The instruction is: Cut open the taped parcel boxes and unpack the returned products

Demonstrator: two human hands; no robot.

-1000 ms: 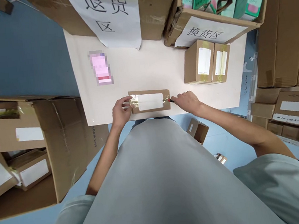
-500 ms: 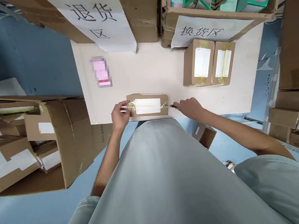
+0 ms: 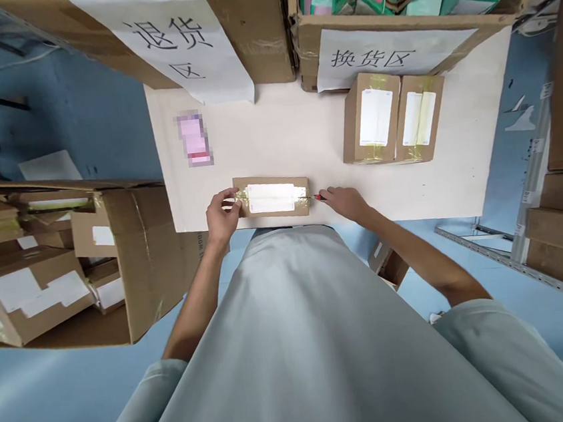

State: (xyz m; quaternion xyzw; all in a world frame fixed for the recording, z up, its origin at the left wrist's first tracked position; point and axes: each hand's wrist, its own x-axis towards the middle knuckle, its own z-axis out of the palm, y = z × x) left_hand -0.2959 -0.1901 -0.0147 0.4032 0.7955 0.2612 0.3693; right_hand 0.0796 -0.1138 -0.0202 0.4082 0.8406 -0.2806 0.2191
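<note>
A small taped cardboard box (image 3: 271, 197) with a white label on top lies near the front edge of the white table (image 3: 297, 125). My left hand (image 3: 222, 217) grips its left end, thumb and fingers on the taped corner. In my right hand (image 3: 345, 202) is a small cutter knife (image 3: 318, 197) with a red and black handle. Its thin metal tip reaches the clear tape at the box's right end. My closed fingers hide most of the handle.
Two labelled boxes (image 3: 392, 117) stand at the table's right. Behind them is an open carton (image 3: 405, 20) of green-and-pink packages, beside another large carton (image 3: 257, 32). A pixelated pink item (image 3: 195, 139) lies at left. A big carton (image 3: 138, 253) of boxes stands left of the table.
My right hand has brought the knife tip leftward to the box's right end. My left hand keeps its grip on the box. The view has shifted slightly.
</note>
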